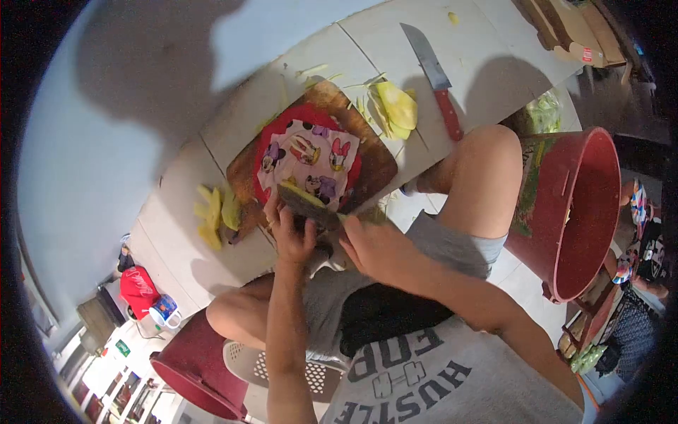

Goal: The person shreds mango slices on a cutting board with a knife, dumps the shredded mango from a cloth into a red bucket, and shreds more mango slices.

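My left hand (291, 237) is closed around the near side of a dark, long piece with a yellow edge (305, 201), apparently unpeeled fruit. Against its right end, my right hand (364, 242) has its fingers curled; what they grip is too blurred to make out. Both hands are at the near edge of a cloth with cartoon figures (300, 157), which lies over a round red item (281, 121) on a wooden board (378, 166). Pale yellow slices (397, 107) lie beyond the board's right corner. More yellow pieces (210, 215) are on the tiles at left.
A large knife with a red handle (446, 113) lies on the tiled surface (367, 35). Red bins stand at right (558, 212) and lower left (201, 364). A mug (164, 311) and a red bag (138, 288) are at far left, cardboard (575, 32) at upper right.
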Motion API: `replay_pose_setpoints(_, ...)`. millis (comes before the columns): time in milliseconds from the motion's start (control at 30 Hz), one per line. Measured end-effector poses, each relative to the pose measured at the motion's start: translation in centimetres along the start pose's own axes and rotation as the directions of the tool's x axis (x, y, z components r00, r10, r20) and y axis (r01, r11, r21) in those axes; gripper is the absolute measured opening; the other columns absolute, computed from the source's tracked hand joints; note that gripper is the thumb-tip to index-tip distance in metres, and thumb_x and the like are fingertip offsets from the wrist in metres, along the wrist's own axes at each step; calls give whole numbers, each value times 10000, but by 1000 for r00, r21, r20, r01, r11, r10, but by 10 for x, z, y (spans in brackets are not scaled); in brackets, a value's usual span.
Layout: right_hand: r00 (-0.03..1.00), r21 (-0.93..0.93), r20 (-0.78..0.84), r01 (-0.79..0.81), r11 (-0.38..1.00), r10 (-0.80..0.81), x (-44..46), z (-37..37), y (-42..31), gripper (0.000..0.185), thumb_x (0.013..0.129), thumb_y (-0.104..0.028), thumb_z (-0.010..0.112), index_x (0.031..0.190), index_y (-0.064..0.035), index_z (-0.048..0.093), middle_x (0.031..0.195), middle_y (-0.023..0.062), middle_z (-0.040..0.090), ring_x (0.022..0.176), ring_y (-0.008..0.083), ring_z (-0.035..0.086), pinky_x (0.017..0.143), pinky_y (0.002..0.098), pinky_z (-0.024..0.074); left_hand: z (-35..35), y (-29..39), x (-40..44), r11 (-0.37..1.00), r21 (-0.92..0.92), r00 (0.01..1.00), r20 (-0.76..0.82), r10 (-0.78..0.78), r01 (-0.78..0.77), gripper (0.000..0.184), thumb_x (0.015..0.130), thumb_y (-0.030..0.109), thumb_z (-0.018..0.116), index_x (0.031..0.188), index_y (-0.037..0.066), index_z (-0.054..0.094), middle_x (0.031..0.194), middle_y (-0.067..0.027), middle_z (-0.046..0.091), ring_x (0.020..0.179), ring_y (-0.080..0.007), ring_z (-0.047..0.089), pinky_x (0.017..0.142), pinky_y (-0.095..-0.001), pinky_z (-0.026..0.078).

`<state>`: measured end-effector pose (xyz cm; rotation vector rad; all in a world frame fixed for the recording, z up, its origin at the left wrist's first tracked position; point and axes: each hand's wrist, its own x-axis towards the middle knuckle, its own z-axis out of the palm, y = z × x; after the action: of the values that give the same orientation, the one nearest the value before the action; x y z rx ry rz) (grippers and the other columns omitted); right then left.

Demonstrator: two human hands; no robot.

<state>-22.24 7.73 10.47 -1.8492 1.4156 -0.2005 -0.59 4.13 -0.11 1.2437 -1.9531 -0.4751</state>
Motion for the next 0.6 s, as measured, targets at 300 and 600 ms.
replay_pose_setpoints(300, 998, 10, 37, -41, 999, 40, -15, -33, -25, 292, 1004, -268, 508, 1057, 17, 474, 729, 227, 671, 686, 420, 695, 585, 514, 570, 3, 0, 0, 1000, 13, 1000, -30, -2, 3, 566, 840, 349, 638, 1249, -28, 536, 1334, -267, 458, 1210, -426, 447, 1030, -534, 342)
replay_pose_setpoints(600, 999, 81, -11, -42, 996, 43, 16, 5, -5, 287, 1005, -258, 501, 1025, 26, 462, 687, 248, 651, 681, 453, 679, 595, 538, 564, 0, 3, 3, 1000, -4, 1000, -4, 3, -3, 403, 838, 233, 691, 1111, -43, 581, 1333, -259, 402, 1166, -419, 511, 988, -481, 446)
